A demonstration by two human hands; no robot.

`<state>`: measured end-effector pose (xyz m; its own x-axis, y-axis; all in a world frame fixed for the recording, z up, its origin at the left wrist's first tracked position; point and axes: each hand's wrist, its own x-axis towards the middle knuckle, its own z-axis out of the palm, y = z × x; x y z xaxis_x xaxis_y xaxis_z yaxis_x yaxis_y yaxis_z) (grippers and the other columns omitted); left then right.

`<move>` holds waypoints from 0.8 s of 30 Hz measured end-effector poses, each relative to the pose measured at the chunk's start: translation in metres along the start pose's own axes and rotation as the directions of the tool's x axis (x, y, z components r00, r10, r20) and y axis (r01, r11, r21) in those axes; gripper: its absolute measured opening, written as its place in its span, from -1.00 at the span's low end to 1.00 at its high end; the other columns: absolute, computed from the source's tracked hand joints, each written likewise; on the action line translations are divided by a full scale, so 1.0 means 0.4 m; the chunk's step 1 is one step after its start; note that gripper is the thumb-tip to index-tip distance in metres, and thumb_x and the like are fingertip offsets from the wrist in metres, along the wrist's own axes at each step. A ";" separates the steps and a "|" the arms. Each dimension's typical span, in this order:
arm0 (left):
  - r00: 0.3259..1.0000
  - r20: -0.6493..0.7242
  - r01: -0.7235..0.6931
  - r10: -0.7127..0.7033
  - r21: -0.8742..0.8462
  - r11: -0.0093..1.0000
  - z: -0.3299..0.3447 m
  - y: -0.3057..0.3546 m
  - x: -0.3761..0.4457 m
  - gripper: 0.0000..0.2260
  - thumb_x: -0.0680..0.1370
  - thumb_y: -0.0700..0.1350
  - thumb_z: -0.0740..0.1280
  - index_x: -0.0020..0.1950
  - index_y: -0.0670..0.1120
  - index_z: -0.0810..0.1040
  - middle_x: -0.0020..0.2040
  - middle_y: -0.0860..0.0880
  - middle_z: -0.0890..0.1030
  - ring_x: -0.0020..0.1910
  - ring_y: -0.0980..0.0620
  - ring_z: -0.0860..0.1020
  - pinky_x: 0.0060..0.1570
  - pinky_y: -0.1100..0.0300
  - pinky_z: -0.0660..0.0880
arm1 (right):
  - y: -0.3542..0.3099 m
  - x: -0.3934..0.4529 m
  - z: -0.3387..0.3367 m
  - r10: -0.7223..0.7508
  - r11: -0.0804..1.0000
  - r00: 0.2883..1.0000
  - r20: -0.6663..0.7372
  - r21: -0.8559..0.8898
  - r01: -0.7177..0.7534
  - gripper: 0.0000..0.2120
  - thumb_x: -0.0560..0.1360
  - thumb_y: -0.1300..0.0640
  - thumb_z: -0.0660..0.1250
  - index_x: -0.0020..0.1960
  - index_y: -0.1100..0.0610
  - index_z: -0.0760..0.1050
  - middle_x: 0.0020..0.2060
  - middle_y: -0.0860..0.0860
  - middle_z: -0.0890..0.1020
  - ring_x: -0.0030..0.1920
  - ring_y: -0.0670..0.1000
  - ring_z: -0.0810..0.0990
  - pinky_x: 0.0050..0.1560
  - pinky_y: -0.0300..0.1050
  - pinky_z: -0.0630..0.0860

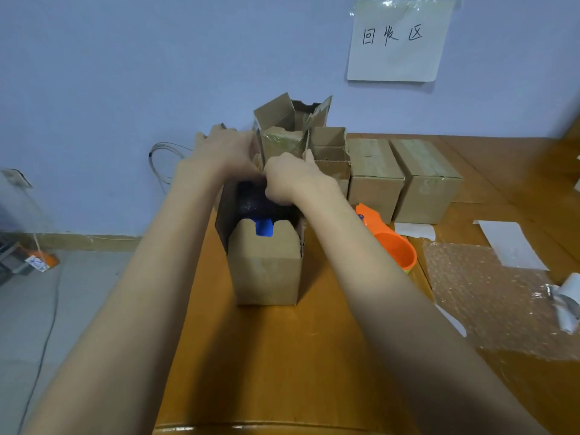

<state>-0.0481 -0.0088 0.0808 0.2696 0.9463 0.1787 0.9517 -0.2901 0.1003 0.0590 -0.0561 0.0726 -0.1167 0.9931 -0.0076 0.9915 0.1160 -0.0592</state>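
Observation:
An upright brown cardboard box [265, 265] stands open on the wooden table [282, 365]. A blue object [263, 227] shows inside it, under something dark. My left hand [224, 152] is over the box's far left top edge, fingers curled around a flap there. My right hand [293, 178] reaches into the box's opening from the right, fingers bent down on the dark contents or far flap; which one it holds is hidden.
Several cardboard boxes [375, 174] stand behind, some open. An orange plastic cup [394, 248] lies to the right of the box. Bubble wrap [489, 296], white paper sheets [511, 243] and a tape roll [568, 302] lie at right. The table's left edge drops to the floor.

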 end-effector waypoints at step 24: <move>0.915 0.069 -0.396 0.397 -0.031 0.918 0.344 0.664 -0.230 -0.71 0.61 -0.03 0.20 0.29 -0.10 0.48 0.22 -0.11 0.55 0.30 -0.15 0.40 0.28 -0.01 0.22 | 0.624 -0.478 0.335 0.825 0.543 0.548 -0.140 0.470 -0.696 -0.77 0.51 0.09 0.31 0.11 0.17 0.57 0.10 0.12 0.58 0.14 0.16 0.52 0.15 0.08 0.50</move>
<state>0.2000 -0.1531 -0.0435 0.6348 0.7607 0.1359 0.7622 -0.6453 0.0517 0.3211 -0.2191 -0.0746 0.7616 0.6423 0.0864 0.5921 -0.6353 -0.4958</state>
